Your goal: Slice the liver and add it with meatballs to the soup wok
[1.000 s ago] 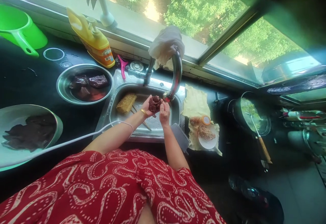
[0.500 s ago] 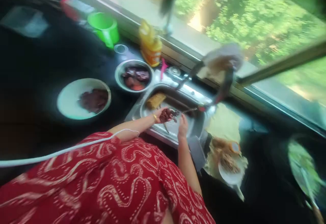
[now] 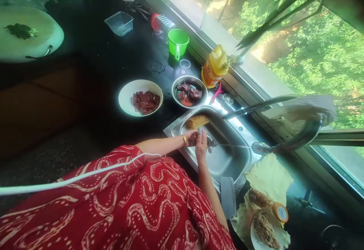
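My left hand [image 3: 190, 136], with a gold-coloured bangle at its wrist, is closed around dark red meat [image 3: 193, 139] over the sink [image 3: 227, 163]. Against it is my right hand [image 3: 201, 144], fingers together and bent at the meat; what they grip is partly hidden. A thin metal-looking piece shows between the hands, too small to name. Beside them, dark bits [image 3: 211, 144] appear near the drain. A thin stream of water runs from the faucet head [image 3: 260, 148] towards my hands. Behind my left hand lies a yellow-brown, roll-shaped thing [image 3: 197, 121] in the sink.
Left of the sink stand a white bowl [image 3: 125, 98] of sliced dark meat and a metal bowl [image 3: 174, 91] with meat in reddish liquid. Beyond are a yellow jug [image 3: 214, 68] and a green cup [image 3: 178, 42]. A jar [image 3: 267, 204] lies to the right.
The view has swung, so the counter things appear further right and sharper. My right hand has come in against the left hand and the meat; before, the two were apart.
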Motion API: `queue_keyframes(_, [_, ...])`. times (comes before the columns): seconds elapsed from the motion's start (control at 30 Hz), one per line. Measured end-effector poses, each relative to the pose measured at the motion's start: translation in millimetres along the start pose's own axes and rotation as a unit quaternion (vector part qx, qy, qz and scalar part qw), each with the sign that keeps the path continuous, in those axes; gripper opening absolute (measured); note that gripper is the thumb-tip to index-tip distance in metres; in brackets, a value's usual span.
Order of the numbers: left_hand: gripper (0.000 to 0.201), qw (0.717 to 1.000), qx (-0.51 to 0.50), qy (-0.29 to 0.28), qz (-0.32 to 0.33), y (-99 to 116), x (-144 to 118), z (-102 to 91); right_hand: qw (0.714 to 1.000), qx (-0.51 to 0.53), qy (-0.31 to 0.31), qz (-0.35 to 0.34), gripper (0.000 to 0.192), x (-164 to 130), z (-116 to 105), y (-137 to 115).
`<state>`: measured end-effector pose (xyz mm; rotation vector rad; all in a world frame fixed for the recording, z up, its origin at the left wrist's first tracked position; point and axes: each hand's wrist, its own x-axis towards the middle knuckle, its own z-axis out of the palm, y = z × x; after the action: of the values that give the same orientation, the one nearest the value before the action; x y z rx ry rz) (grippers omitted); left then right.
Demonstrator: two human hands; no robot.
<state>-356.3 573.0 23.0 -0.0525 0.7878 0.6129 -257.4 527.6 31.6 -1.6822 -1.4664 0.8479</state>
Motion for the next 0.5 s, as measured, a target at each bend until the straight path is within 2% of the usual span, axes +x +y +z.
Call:
queue_keyframes(0.07, [0.035, 1.000, -0.026, -0.007, 0.003, 13.0, -20.7, 3.4, 0.999, 0.028, 0.038, 0.024, 0.067, 0.8, -6.2, -3.1])
queue_keyframes(0.13, [0.039, 0.999, -0.029, -0.021, 0.030, 34.8, -51.4, 7.3, 0.996, 0.045, 0.061, 0.050, 0.067, 0.0, -14.2, -0.6])
queue_keyframes(0.2, [0.040, 0.995, -0.008, -0.038, 0.092, 65.8, -89.8, 7.5, 0.993, 0.052, 0.073, 0.078, 0.066, -2.5, -21.8, 8.3])
queue_keyframes(0.27, [0.040, 0.982, 0.053, 0.000, 0.180, 102.9, -129.7, 0.5, 0.989, 0.056, 0.080, 0.113, 0.065, -6.5, -27.8, 21.5])
queue_keyframes(0.33, [0.037, 0.942, 0.164, 0.094, 0.277, 139.1, -164.1, -14.4, 0.983, 0.059, 0.090, 0.145, 0.063, -11.0, -32.1, 35.2])
queue_keyframes(0.37, [0.037, 0.902, 0.244, 0.166, 0.315, 154.5, -177.8, -23.9, 0.981, 0.061, 0.097, 0.156, 0.062, -13.1, -33.6, 41.2])
queue_keyframes(0.4, [0.033, 0.847, 0.300, 0.245, 0.363, 167.1, -188.9, -33.7, 0.979, 0.062, 0.104, 0.164, 0.060, -15.1, -34.8, 46.3])
queue_keyframes(0.43, [0.026, 0.819, 0.328, 0.283, 0.375, 176.9, -197.3, -43.1, 0.978, 0.062, 0.109, 0.169, 0.059, -16.8, -35.7, 50.4])
queue_keyframes(0.5, [0.013, 0.787, 0.377, 0.327, 0.363, 188.9, -205.5, -56.3, 0.976, 0.061, 0.115, 0.174, 0.059, -19.4, -36.9, 56.1])
